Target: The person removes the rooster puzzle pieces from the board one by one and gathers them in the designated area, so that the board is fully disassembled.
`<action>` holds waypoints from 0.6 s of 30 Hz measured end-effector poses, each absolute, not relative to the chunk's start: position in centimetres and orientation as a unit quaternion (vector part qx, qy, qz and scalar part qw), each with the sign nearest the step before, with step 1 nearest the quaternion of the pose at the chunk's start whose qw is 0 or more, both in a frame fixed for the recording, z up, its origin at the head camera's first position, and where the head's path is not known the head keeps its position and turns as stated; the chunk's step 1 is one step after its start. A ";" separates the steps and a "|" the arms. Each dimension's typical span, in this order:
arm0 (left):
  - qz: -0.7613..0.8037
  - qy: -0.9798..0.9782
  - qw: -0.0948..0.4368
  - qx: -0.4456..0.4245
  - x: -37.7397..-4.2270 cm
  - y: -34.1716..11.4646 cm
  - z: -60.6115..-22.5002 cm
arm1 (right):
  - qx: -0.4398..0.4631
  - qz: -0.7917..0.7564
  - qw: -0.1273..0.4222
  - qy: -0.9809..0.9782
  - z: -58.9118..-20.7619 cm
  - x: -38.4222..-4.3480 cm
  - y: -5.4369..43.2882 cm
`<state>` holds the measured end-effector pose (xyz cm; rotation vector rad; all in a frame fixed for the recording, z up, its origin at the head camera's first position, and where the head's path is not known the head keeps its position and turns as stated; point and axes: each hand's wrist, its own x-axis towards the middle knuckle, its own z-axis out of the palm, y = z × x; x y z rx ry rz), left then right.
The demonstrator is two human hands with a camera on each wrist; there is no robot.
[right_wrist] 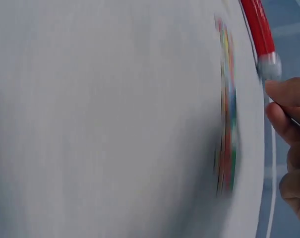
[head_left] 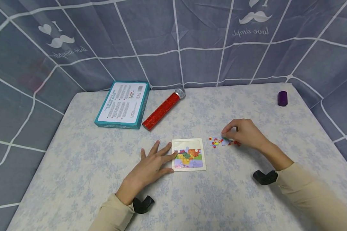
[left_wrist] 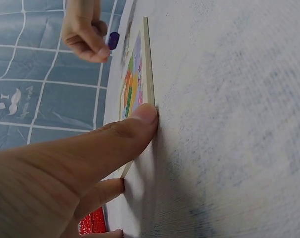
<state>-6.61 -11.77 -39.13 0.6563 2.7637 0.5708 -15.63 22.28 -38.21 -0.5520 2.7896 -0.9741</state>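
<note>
A square puzzle board [head_left: 203, 160] with a pale border lies mid-table, its lower part filled with a colourful animal picture and its top strip bare. My left hand [head_left: 148, 165] rests at its left side with fingers spread. In the left wrist view the thumb [left_wrist: 146, 115] presses the board's edge. Several loose puzzle pieces [head_left: 215, 142] lie in a small heap to the right of the board. My right hand [head_left: 245, 133] hovers over that heap, fingers bent. In the right wrist view a small gap shows between thumb and index fingertips, with nothing visible in it.
Behind the board lie a red glittery microphone [head_left: 162, 110] and a teal-edged box [head_left: 121, 102]. A small purple cylinder [head_left: 282, 98] stands at the far right. Grey checked cloth [head_left: 196, 64] hangs around the back and sides of the table.
</note>
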 end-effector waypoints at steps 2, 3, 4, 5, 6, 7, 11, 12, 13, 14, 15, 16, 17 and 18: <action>0.197 0.946 0.123 0.224 -6.6 -11.8 -39.1 | -0.212 -0.324 0.075 0.919 -38.3 -15.2 20.3; 0.197 0.946 0.125 0.223 -6.6 -11.8 -39.1 | -0.228 -0.325 0.079 0.915 -38.3 -14.9 19.2; 0.198 0.946 0.127 0.222 -6.6 -11.7 -39.1 | -0.243 -0.326 0.085 0.910 -38.3 -14.7 18.2; 0.198 0.946 0.128 0.221 -6.7 -11.7 -39.1 | -0.257 -0.329 0.092 0.904 -38.4 -14.4 17.2; 0.198 0.946 0.130 0.221 -6.7 -11.7 -39.1 | -0.269 -0.331 0.098 0.899 -38.4 -14.2 16.2; 0.198 0.946 0.132 0.220 -6.7 -11.7 -39.1 | -0.277 -0.335 0.106 0.895 -38.4 -14.0 15.3; 0.196 0.946 0.136 0.221 -6.7 -11.8 -39.2 | -0.295 -0.334 0.125 0.886 -38.7 -13.3 12.5; 0.196 0.945 0.137 0.222 -6.7 -11.8 -39.2 | -0.295 -0.330 0.126 0.888 -38.7 -13.2 12.0; 0.196 0.945 0.136 0.223 -6.7 -11.8 -39.2 | -0.293 -0.325 0.127 0.890 -38.8 -13.0 11.6; 0.195 0.945 0.135 0.225 -6.7 -11.9 -39.2 | -0.291 -0.319 0.127 0.893 -38.8 -12.9 11.2; 0.196 0.945 0.134 0.226 -6.7 -11.9 -39.2 | -0.289 -0.313 0.126 0.896 -38.9 -12.7 10.9; 0.195 0.945 0.134 0.226 -6.7 -11.9 -39.1 | -0.286 -0.307 0.126 0.899 -38.9 -12.6 10.7; 0.196 0.945 0.134 0.225 -6.7 -11.9 -39.1 | -0.281 -0.303 0.126 0.902 -38.9 -12.4 10.4; 0.196 0.945 0.135 0.223 -6.7 -12.0 -39.1 | -0.278 -0.300 0.125 0.904 -38.9 -12.3 10.2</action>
